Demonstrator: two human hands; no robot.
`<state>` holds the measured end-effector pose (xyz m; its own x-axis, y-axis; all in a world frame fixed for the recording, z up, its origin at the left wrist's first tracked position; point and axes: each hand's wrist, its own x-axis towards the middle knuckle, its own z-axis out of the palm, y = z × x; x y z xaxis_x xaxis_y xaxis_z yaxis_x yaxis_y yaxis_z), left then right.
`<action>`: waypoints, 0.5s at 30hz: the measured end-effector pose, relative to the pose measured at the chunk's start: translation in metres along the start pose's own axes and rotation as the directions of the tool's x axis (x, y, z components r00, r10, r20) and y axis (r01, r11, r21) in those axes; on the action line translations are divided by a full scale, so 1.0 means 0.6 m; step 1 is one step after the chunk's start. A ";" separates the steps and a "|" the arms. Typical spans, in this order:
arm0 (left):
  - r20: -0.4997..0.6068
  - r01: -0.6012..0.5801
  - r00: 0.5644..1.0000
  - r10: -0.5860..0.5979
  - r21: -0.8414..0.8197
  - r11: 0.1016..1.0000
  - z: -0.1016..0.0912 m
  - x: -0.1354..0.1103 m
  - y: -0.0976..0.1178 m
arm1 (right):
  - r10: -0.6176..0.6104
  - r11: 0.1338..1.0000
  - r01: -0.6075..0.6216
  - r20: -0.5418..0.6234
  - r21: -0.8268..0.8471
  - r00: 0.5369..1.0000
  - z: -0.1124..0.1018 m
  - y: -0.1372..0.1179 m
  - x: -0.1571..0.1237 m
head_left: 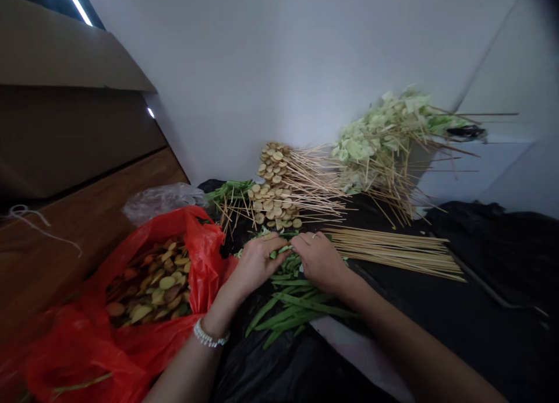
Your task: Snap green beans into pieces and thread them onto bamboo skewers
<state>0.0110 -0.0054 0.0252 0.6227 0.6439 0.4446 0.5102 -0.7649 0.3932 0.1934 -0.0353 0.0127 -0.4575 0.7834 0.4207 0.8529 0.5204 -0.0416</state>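
Observation:
My left hand [261,262] is closed, with short pieces of green bean [279,252] between its fingertips. Close beside it, my right hand [318,260] is also closed, its fingertips meeting the same bean pieces. Below both hands lies a heap of long, flat green beans [292,310], with shorter pieces at the top of it. A row of bare wooden skewers [402,251] lies to the right of my right hand. The ends of the bean pieces are partly hidden by my fingers.
A red plastic bag [203,257] holding sliced potatoes [166,282] stands at left. Skewered potato slices [275,199] and skewered cabbage [375,129] are piled by the wall. Skewered beans [231,191], a clear bag [163,202] and a cardboard box [74,123] are nearby.

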 end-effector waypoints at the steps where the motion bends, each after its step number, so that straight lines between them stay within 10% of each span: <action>1: -0.023 0.006 1.000 -0.007 -0.043 0.999 -0.001 0.001 0.002 | 0.023 0.998 -0.022 -0.019 0.051 1.000 0.004 -0.001 0.000; 10: -0.222 0.158 0.934 -0.281 -0.449 0.879 0.009 0.008 0.004 | 0.260 0.773 -0.127 -0.128 0.622 0.957 -0.002 -0.016 0.002; 15: -0.078 0.285 0.793 -0.604 -0.829 0.481 0.011 0.012 0.006 | 0.273 0.660 -0.124 -0.082 0.741 0.959 -0.009 -0.018 0.005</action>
<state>0.0213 -0.0037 0.0243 0.1394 0.9741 0.1778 -0.0688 -0.1696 0.9831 0.1844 -0.0403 0.0193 -0.1854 0.8650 0.4663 0.4335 0.4978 -0.7511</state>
